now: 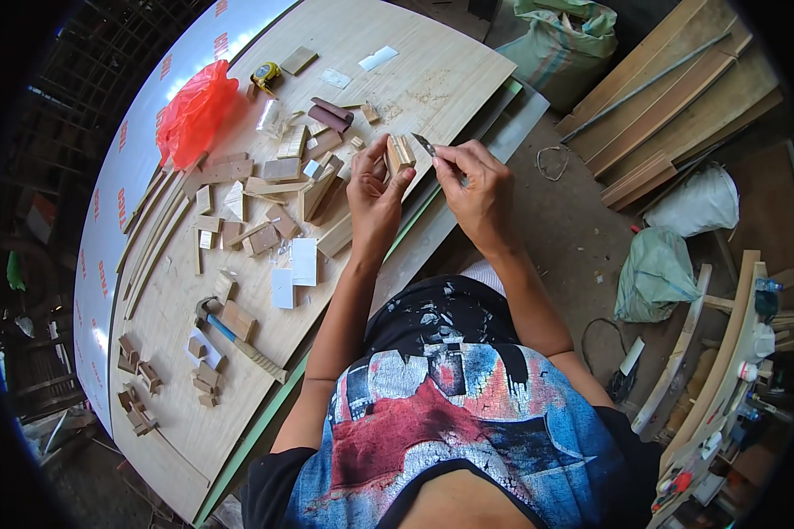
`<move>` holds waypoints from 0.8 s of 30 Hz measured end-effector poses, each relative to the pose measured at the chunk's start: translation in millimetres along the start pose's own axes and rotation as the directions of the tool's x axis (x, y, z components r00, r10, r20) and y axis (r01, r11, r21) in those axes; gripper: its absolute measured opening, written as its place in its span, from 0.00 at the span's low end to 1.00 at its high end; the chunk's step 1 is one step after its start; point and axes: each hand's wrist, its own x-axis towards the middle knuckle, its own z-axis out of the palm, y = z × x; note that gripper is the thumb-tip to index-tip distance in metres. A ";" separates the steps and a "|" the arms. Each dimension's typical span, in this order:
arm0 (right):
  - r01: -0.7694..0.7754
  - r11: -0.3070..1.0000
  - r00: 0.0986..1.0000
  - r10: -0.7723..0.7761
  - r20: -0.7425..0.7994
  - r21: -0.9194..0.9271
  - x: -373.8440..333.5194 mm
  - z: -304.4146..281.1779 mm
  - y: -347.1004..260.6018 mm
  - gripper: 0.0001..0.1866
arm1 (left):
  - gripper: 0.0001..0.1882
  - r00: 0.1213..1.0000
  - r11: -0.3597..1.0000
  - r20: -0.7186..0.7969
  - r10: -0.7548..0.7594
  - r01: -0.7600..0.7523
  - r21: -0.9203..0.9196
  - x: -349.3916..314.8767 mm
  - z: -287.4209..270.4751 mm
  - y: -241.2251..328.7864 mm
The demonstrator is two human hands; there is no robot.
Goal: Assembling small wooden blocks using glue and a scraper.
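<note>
My left hand (377, 189) is closed round a small wooden block (400, 154) that looks built up from layered strips. Held just to the right of it, a blade (423, 144) points at the block from between the fingers of my right hand (475, 185); it looks like a small knife. Blade tip and block appear very close, and I cannot tell whether they touch. Below and left of my left hand, wooden offcuts (282, 169) lie scattered on the plywood tabletop (265, 370). White paper pieces (303, 262) rest near my left forearm.
A hammer (238, 339) and small wood blocks (138, 410) lie at the near left. Farther off are a red plastic bag (198, 115), a tape measure (265, 76) and long thin strips (154, 238). Sacks (657, 275) and leaning boards (670, 97) stand on the right.
</note>
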 end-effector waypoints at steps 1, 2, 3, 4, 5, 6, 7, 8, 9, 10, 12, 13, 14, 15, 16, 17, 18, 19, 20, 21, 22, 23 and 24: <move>0.000 1.000 1.000 0.000 0.000 0.002 0.2 -0.2 -1.2 0.06 | 0.27 1.000 1.000 -0.001 0.001 -0.001 0.001 0.7 -0.4 -0.5; 0.047 0.998 0.999 -0.047 0.002 -0.038 0.3 -1.3 -3.3 0.06 | 0.26 0.999 0.999 -0.036 0.014 -0.013 0.029 0.9 -0.6 -1.1; 0.094 0.993 0.996 -0.094 0.005 -0.077 0.4 -1.8 -4.8 0.07 | 0.25 0.997 0.998 -0.070 0.028 -0.024 0.057 1.0 -0.9 -1.9; 0.093 0.993 0.996 -0.093 0.007 -0.075 0.4 -1.5 -5.6 0.07 | 0.25 0.997 0.998 -0.072 0.027 -0.023 0.058 1.4 -2.2 -3.2; 0.146 0.984 0.989 -0.147 0.001 -0.105 0.5 -2.0 -6.0 0.09 | 0.24 0.993 0.986 -0.096 0.074 -0.058 0.157 2.5 -3.3 -4.6; 0.198 0.971 0.980 -0.200 -0.003 -0.135 0.6 -2.0 -6.2 0.11 | 0.23 0.986 0.963 -0.116 0.123 -0.090 0.255 3.4 -4.3 -5.2; 0.197 0.971 0.980 -0.199 -0.003 -0.134 0.1 -1.1 -5.6 0.11 | 0.23 0.986 0.963 -0.116 0.121 -0.089 0.256 4.2 -5.2 -5.0; 0.232 0.960 0.972 -0.235 -0.002 -0.156 -0.8 0.6 -4.1 0.12 | 0.23 0.980 0.942 -0.124 0.158 -0.112 0.315 5.2 -6.2 -4.8; 0.267 0.947 0.962 -0.272 -0.001 -0.178 -1.6 2.0 -3.0 0.12 | 0.22 0.972 0.918 -0.130 0.194 -0.133 0.374 5.7 -6.5 -4.8; 0.265 0.948 0.963 -0.270 -0.001 -0.178 -2.4 2.8 -2.9 0.12 | 0.22 0.973 0.918 -0.129 0.192 -0.132 0.374 6.0 -5.9 -4.4; 0.277 0.942 0.960 -0.279 0.021 -0.191 -4.1 4.9 -3.4 0.14 | 0.21 0.962 0.922 -0.140 0.236 -0.176 0.345 6.5 -5.1 -3.1; 0.275 0.942 0.961 -0.277 0.020 -0.192 -4.9 6.2 -3.2 0.14 | 0.21 0.962 0.922 -0.138 0.234 -0.175 0.346 6.6 -5.6 -3.5; 0.287 0.939 0.957 -0.287 0.028 -0.190 -5.8 7.5 -3.0 0.13 | 0.21 0.957 0.913 -0.143 0.250 -0.184 0.365 6.6 -6.2 -3.7; 0.299 0.935 0.954 -0.298 0.036 -0.188 -6.2 8.2 -2.9 0.12 | 0.21 0.952 0.903 -0.148 0.266 -0.193 0.384 6.7 -6.8 -3.8; 0.298 0.936 0.954 -0.297 0.036 -0.188 -6.3 8.6 -2.9 0.12 | 0.21 0.953 0.903 -0.147 0.265 -0.192 0.384 6.9 -7.3 -3.8; 0.290 0.938 0.957 -0.290 0.029 -0.192 -6.3 9.1 -2.8 0.14 | 0.21 0.951 0.890 -0.142 0.274 -0.195 0.412 7.2 -8.0 -3.8; 0.282 0.939 0.959 -0.283 0.023 -0.195 -6.4 9.5 -2.8 0.16 | 0.21 0.950 0.876 -0.136 0.282 -0.197 0.440 7.4 -8.6 -3.9; 0.280 0.940 0.959 -0.281 0.022 -0.196 -6.2 9.5 -3.5 0.16 | 0.21 0.950 0.876 -0.135 0.281 -0.197 0.440 7.5 -9.0 -4.2; 0.283 0.938 0.958 -0.285 0.021 -0.201 -5.6 9.2 -4.7 0.16 | 0.21 0.949 0.872 -0.137 0.283 -0.195 0.448 7.6 -9.5 -4.5; 0.286 0.936 0.957 -0.288 0.020 -0.205 -5.4 9.2 -5.5 0.16 | 0.21 0.948 0.868 -0.140 0.286 -0.194 0.457 7.7 -10.1 -4.6; 0.286 0.936 0.958 -0.288 0.020 -0.205 -5.7 10.1 -5.2 0.16 | 0.21 0.948 0.868 -0.140 0.285 -0.194 0.457 7.9 -10.7 -4.3; 0.291 0.933 0.956 -0.294 0.021 -0.213 -6.5 11.4 -4.3 0.16 | 0.20 0.947 0.863 -0.137 0.291 -0.198 0.466 8.1 -11.4 -4.0; 0.297 0.929 0.954 -0.300 0.022 -0.222 -7.2 12.4 -3.7 0.16 | 0.20 0.945 0.857 -0.135 0.297 -0.202 0.474 8.4 -12.3 -3.6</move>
